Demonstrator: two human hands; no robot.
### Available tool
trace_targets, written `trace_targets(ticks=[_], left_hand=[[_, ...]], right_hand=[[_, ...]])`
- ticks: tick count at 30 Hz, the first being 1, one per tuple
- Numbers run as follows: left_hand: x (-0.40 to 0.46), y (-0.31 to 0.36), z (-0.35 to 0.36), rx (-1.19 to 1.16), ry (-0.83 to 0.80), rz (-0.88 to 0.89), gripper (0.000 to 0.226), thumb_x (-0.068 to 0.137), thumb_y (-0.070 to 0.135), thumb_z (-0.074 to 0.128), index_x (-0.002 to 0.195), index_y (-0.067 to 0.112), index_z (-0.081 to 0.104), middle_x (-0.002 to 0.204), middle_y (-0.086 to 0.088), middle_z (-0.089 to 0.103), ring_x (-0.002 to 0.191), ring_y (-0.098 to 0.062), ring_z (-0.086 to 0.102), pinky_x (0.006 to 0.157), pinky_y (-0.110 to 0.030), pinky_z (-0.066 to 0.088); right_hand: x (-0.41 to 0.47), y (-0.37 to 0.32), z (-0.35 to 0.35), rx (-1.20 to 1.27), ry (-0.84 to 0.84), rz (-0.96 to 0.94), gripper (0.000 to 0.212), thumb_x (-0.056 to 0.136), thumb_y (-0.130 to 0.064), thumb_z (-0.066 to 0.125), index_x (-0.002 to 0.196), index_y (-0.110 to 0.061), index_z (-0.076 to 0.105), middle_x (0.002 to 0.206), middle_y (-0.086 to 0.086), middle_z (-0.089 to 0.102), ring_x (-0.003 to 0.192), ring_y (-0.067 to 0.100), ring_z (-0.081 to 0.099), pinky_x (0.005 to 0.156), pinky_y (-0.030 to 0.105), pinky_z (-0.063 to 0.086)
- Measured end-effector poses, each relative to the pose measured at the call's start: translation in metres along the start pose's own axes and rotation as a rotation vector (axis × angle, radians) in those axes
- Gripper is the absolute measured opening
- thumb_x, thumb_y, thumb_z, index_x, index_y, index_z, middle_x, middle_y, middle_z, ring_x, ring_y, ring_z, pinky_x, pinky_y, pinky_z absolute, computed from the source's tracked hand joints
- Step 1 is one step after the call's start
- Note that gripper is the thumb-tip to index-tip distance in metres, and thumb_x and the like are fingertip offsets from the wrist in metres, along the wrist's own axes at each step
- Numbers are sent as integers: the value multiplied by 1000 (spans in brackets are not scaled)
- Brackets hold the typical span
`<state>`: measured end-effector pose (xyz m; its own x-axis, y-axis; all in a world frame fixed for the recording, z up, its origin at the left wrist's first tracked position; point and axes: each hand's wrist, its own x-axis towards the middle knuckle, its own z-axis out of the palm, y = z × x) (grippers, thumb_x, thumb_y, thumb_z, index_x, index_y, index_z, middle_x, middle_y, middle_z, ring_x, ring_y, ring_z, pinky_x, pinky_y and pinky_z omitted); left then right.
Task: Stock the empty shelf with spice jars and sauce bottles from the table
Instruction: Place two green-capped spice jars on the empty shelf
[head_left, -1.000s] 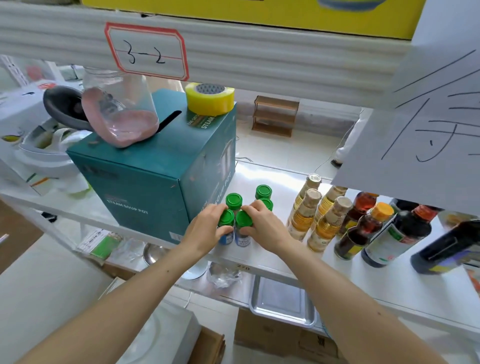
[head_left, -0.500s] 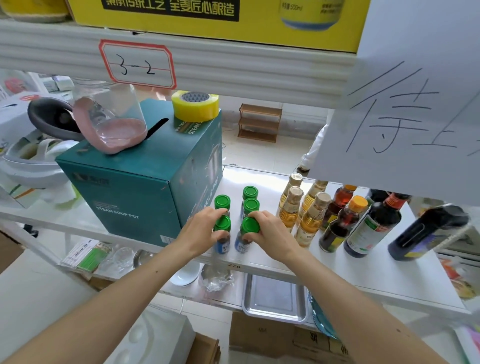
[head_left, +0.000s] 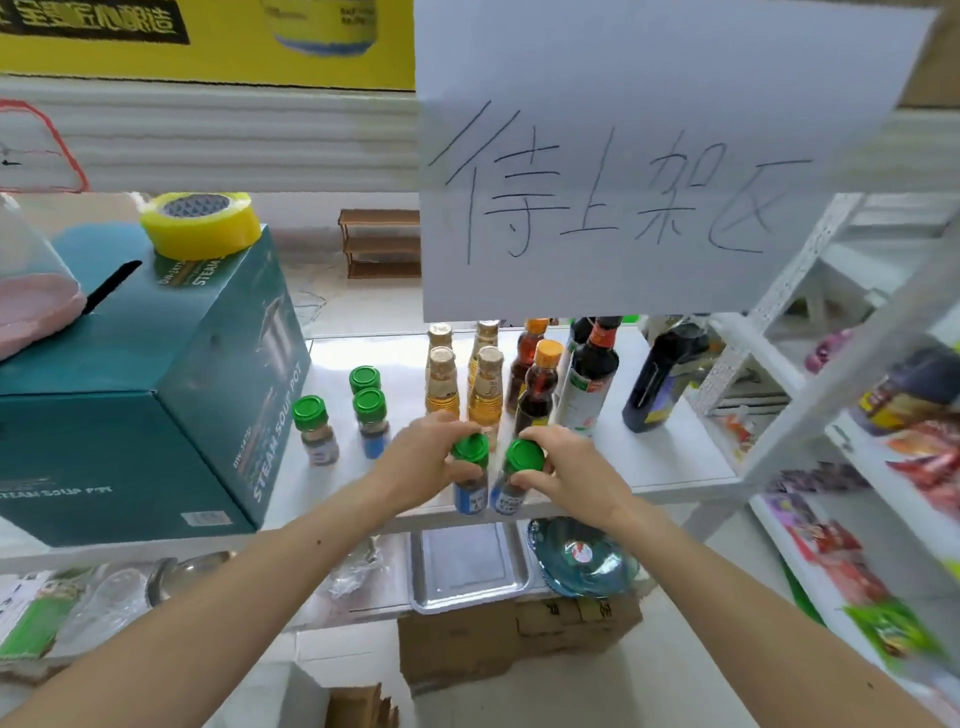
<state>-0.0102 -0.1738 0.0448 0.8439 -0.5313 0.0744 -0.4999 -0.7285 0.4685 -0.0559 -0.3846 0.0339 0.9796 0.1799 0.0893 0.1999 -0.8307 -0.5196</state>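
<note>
The left hand (head_left: 421, 457) curls its fingers around 1 green-capped jar (head_left: 470, 473). The right hand (head_left: 571, 470) curls around another jar (head_left: 514, 475). Both jars are at the near edge of the white shelf (head_left: 675, 462), probably gripped tight for carrying. 3 more jars (head_left: 370, 421) wait to the left.

Small shop or stockroom: white metal shelving (head_left: 769, 332) w/ snack packets (head_left: 924, 457), rows of sauce bottles (head_left: 592, 374), boxed goods (a steam soup pot box (head_left: 156, 405)), handwritten paper sign (head_left: 623, 156) overhead.
</note>
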Motion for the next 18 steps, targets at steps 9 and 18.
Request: trace_targets(ticks=[9,18], left_hand=[[64,139,71,-35,-167,249,59,84,41,69,136,19,54,120,-3,57,105,-21,55,92,-34,46],[118,310,166,-81,-267,458,56,87,38,66,136,17,53,119,-7,58,106,-26,57,92,-33,45]], right_hand=[[-113,106,-89,-39,173,241,38,80,-30,77,110,-11,64,97,4,63,78,11,49,71,22,34],[-242,210,-179,-81,266,461,33,85,-31,72,109,-11,63,101,4,62,84,16,53,78,32,41]])
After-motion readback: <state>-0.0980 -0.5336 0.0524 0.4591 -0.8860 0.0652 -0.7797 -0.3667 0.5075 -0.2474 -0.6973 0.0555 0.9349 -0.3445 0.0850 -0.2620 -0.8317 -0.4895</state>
